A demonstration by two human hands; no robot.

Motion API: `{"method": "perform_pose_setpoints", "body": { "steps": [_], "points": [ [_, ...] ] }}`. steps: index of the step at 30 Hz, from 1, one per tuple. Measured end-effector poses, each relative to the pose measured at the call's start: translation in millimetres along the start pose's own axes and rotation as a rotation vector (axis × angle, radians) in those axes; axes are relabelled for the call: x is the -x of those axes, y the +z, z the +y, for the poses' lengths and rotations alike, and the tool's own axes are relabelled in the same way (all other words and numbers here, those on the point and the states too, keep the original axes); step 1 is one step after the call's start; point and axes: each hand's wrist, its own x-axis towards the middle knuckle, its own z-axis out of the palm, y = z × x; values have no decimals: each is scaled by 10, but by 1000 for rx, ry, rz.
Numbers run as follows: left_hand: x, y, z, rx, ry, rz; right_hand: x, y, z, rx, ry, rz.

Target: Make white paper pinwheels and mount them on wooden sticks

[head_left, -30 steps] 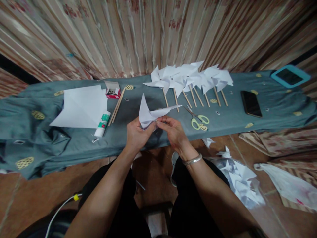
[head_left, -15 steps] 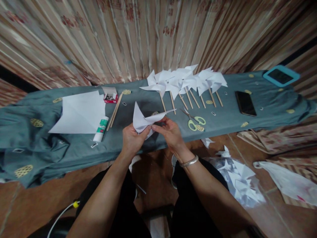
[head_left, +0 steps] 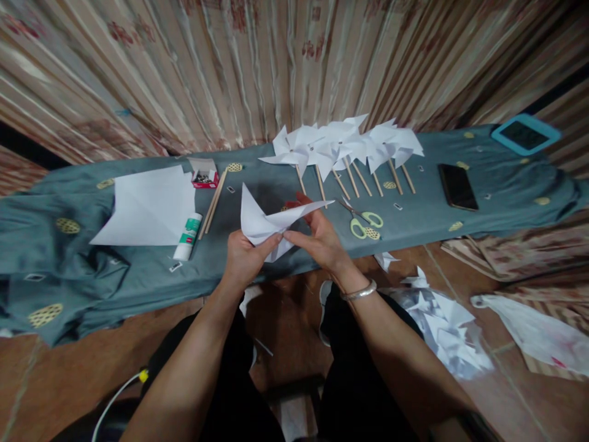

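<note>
A white paper pinwheel (head_left: 257, 222), its blades curled up, is held between both hands above the front edge of the cloth. My left hand (head_left: 246, 256) grips its left side with the thumb pressed near the middle. My right hand (head_left: 319, 238) pinches the right side, thumb against the centre and fingers behind the paper. Whatever lies under the thumbs is hidden. Scissors (head_left: 361, 221) with light green handles lie to the right of my right hand. On the left are two wooden sticks (head_left: 213, 205), a glue stick (head_left: 188, 237) and a red box of small metal pieces (head_left: 204, 177).
Several pinwheels on sticks (head_left: 340, 146) lie along the table's back. White paper sheets (head_left: 151, 205) lie at the left. A phone (head_left: 458, 186) and a blue-framed tablet (head_left: 526, 134) are at the right. Paper scraps (head_left: 446, 331) in a clear bag lie on the floor.
My right hand has shifted slightly right, its fingers spread a little more behind the paper. The pinwheel has turned slightly and its blades look wider. Other things have stayed put.
</note>
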Motion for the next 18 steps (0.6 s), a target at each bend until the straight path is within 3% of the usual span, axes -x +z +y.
{"method": "perform_pose_setpoints", "body": {
  "steps": [9, 18],
  "points": [
    [36, -31, 53, 32, 0, 11, 12, 0, -20, 27, -25, -39],
    [20, -71, 6, 25, -5, 9, 22, -6, -27, 98, -11, 10]
  ]
}}
